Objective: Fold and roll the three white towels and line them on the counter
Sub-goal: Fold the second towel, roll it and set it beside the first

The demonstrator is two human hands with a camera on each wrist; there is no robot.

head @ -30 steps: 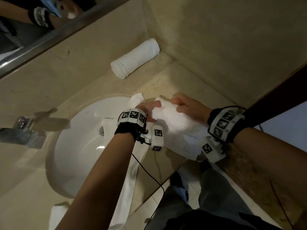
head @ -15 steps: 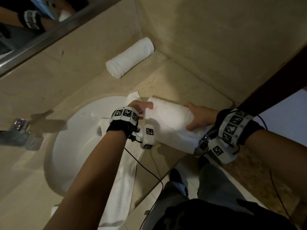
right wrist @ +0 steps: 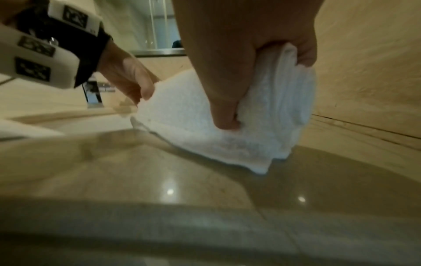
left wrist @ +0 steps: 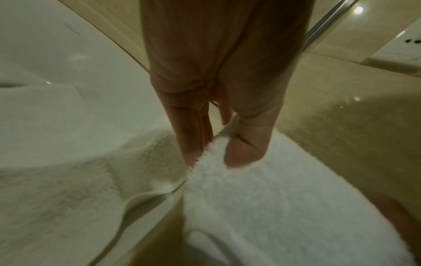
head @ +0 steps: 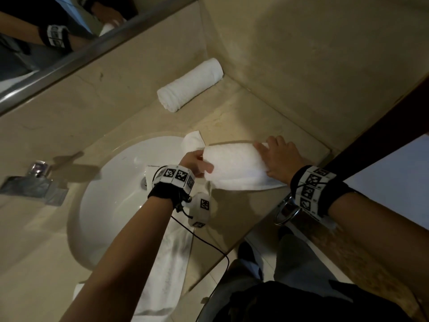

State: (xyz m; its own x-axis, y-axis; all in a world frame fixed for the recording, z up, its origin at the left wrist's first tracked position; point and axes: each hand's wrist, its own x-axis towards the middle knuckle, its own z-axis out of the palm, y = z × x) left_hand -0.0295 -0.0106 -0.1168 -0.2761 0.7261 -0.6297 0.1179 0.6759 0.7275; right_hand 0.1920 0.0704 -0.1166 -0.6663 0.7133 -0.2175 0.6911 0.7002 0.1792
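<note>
A partly rolled white towel point(head: 234, 166) lies on the beige counter point(head: 232, 122) beside the sink. My left hand point(head: 197, 162) pinches its left end between thumb and fingers point(left wrist: 241, 154). My right hand point(head: 278, 159) grips the right end point(right wrist: 280, 100), thumb in front and fingers curled over the roll. A finished rolled towel point(head: 190, 84) rests against the back wall near the corner. A third white towel point(head: 167, 270) lies flat, draped over the sink's front rim and under my left forearm.
The white oval sink point(head: 111, 201) takes the counter's left side, with a chrome faucet point(head: 34, 182) beyond it. A mirror point(head: 58, 38) runs along the back wall. The side wall point(head: 325, 66) closes the right. The counter's front edge point(head: 255, 231) is near my wrists.
The towel has come down from mid-air onto the counter and moved slightly back. My right hand has slid out to its right end; the left still holds the left end.
</note>
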